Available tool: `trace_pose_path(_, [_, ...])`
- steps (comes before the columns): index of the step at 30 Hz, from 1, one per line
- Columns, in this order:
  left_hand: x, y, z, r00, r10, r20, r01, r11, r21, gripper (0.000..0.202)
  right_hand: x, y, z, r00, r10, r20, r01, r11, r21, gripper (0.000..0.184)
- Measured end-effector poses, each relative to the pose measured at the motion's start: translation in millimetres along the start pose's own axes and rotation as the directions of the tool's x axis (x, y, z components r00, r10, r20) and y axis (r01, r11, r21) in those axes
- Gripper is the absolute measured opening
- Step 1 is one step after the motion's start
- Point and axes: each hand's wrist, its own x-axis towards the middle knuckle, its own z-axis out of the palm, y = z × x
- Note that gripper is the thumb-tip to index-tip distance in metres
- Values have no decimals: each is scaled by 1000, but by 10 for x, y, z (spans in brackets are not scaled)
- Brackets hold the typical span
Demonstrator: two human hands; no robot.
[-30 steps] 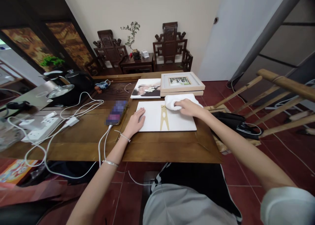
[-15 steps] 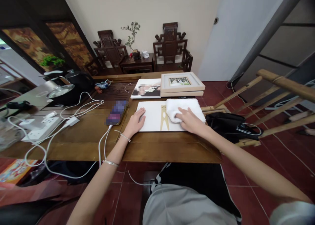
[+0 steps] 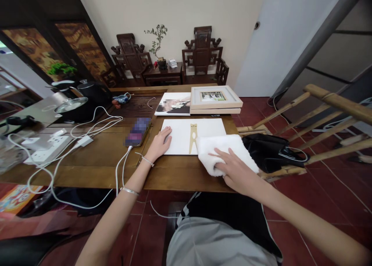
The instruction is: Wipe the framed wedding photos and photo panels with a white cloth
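A white board (image 3: 180, 132) with a tan stand strip (image 3: 192, 138) down its middle lies flat on the wooden table (image 3: 101, 157). My left hand (image 3: 159, 144) rests palm down on the board's left edge, fingers apart. My right hand (image 3: 235, 169) presses a folded white cloth (image 3: 223, 147) onto the board's near right corner, at the table's front edge.
Behind the board lie a photo print (image 3: 173, 104) and two stacked picture frames (image 3: 215, 99). A phone (image 3: 138, 131) with a white cable lies to the left, then power strips (image 3: 46, 149), cables and pots. A black bag (image 3: 270, 151) sits on a bamboo chair to the right.
My right hand has drawn the cloth from the board's far right corner down toward me to its near right corner. My left hand has stayed in place.
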Motion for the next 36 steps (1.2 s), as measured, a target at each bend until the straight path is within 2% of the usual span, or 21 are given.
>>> trace_pose_path(5, [3, -2, 3, 1000, -7, 3, 7, 1000, -4, 43, 314, 178, -112, 998, 51, 25, -50, 998, -24, 53])
trace_pose_path(14, [3, 12, -21, 1000, -13, 16, 14, 1000, -19, 43, 1185, 689, -280, 995, 97, -36, -98, 994, -46, 50])
trace_pose_path(20, [8, 2, -18, 1000, -15, 23, 15, 1000, -12, 43, 1430, 900, -392, 993, 102, -63, -102, 995, 12, 51])
trace_pose_path(26, [6, 1, -14, 1000, -13, 21, 13, 1000, -17, 43, 1289, 752, -224, 989, 142, -46, -146, 985, -93, 54])
trace_pose_path(30, [3, 4, -2, 1000, -21, 19, 22, 1000, -20, 43, 973, 547, -61, 994, 106, -36, -111, 980, -166, 56])
trace_pose_path(36, [2, 2, 14, 1000, -23, 6, 23, 1000, -12, 43, 400, 211, -6, 999, 21, 31, -17, 994, -109, 59])
